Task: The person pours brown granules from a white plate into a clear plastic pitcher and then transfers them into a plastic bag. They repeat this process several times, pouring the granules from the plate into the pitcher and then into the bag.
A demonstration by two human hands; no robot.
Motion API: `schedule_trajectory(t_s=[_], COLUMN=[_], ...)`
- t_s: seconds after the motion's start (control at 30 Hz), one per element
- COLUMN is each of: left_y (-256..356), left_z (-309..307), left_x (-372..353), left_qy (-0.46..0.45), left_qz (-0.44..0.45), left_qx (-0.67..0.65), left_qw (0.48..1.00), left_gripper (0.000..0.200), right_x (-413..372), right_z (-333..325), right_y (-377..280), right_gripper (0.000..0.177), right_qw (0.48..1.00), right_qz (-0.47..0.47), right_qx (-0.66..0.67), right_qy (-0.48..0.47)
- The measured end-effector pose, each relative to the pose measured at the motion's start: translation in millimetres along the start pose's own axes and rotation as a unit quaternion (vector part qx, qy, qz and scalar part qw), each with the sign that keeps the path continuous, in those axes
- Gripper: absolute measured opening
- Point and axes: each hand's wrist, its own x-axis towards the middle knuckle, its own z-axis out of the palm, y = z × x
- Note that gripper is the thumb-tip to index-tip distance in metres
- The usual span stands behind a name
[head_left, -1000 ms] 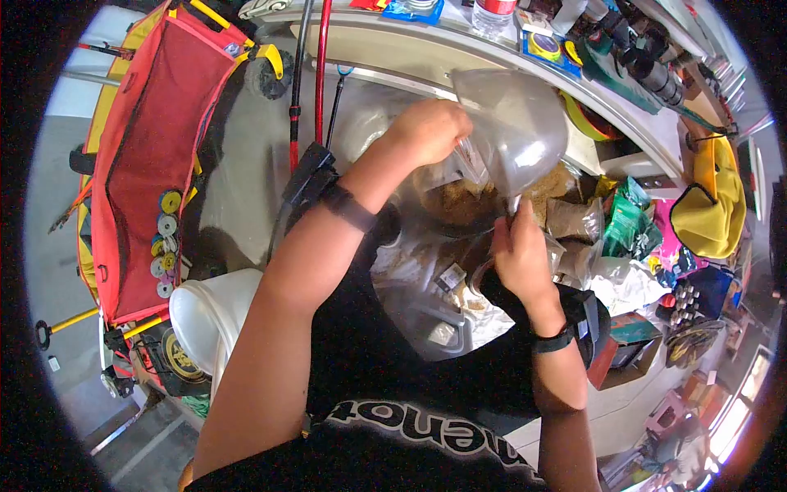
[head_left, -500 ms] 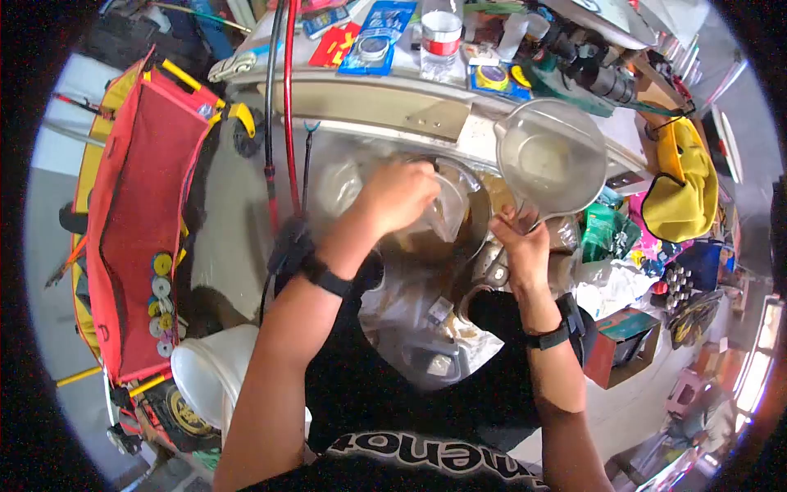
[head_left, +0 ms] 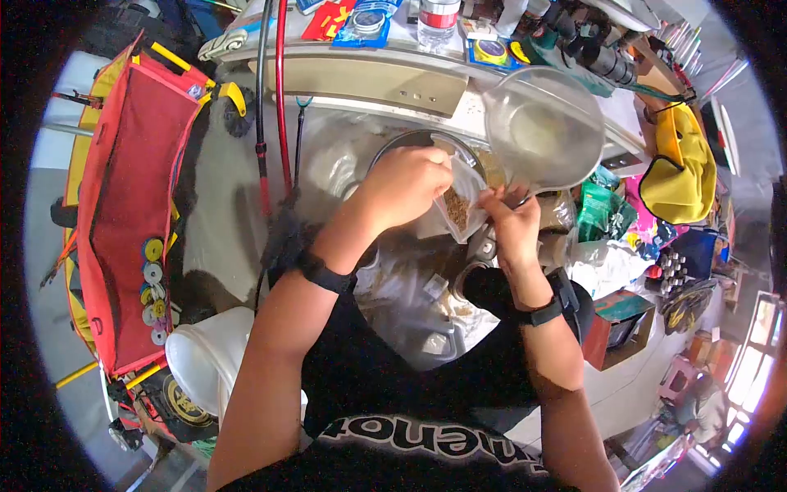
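Note:
My left hand (head_left: 412, 182) is closed on the upper edge of a clear plastic bag (head_left: 465, 182) with brown granules in its lower part. My right hand (head_left: 513, 223) grips the handle of a large translucent plastic measuring cup (head_left: 544, 129). The cup is tilted, with its wide mouth facing me. Fingertips of my right hand also meet the bag's right edge; whether they pinch it is hard to make out. Behind the bag is a round metal bowl (head_left: 385, 148), mostly hidden by my left hand and the bag.
A worktop (head_left: 385, 51) with a water bottle (head_left: 438, 23) and packets lies ahead. On the left stands a red fabric cart (head_left: 135, 205); a white bucket (head_left: 205, 361) is nearer me. To the right are bags, a cardboard box (head_left: 620, 334) and a yellow pouch (head_left: 679, 176).
My hands have come closer together. The bag has shifted toward my right hand, whose fingertips now reach its edge, and its brown contents show more clearly. The cup stays in my right hand.

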Motion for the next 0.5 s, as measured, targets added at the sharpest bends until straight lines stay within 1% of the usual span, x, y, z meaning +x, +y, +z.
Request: schedule_trajectory(t_s=[0.07,0.13,0.2,0.27,0.33,0.4,0.47,0.5], left_y=[-1.8,-2.5,-5.3,-4.9,-3.3,-3.9,-3.1,-2.6], left_z=[-2.3,-1.8,0.4,2.4,2.8,0.9,-1.7,-3.0], left_x=[0.2,0.1,0.8,1.2,1.0,1.2,2.0,2.0], left_qy=[-0.003,0.013,0.012,0.011,0.028,0.041,0.056,0.055], left_qz=[-0.012,-0.016,-0.011,-0.007,0.009,0.009,0.014,0.004], left_qx=[-0.013,-0.052,-0.053,-0.056,-0.035,-0.017,0.002,-0.009], left_qw=[1.000,0.998,0.998,0.998,0.999,0.999,0.998,0.998], left_gripper=[0.006,0.005,0.005,0.005,0.006,0.007,0.008,0.008], right_x=[1.7,1.3,3.8,2.2,0.9,-1.1,4.6,4.9], right_z=[-1.9,-6.5,-5.7,-5.0,-2.2,-2.1,-3.8,-4.9], right_y=[-1.4,-0.6,-1.2,-7.5,-14.5,-21.0,-20.2,-19.0], right_gripper=[0.015,0.017,0.014,0.013,0.012,0.013,0.019,0.019], right_qw=[0.996,0.996,0.993,0.994,0.987,0.983,0.980,0.978], right_qz=[-0.020,0.002,-0.023,-0.016,-0.010,-0.001,-0.005,-0.006], right_qx=[0.082,0.093,0.118,0.112,0.162,0.183,0.200,0.208], right_qy=[0.015,-0.003,0.002,-0.007,-0.007,-0.019,0.009,0.004])
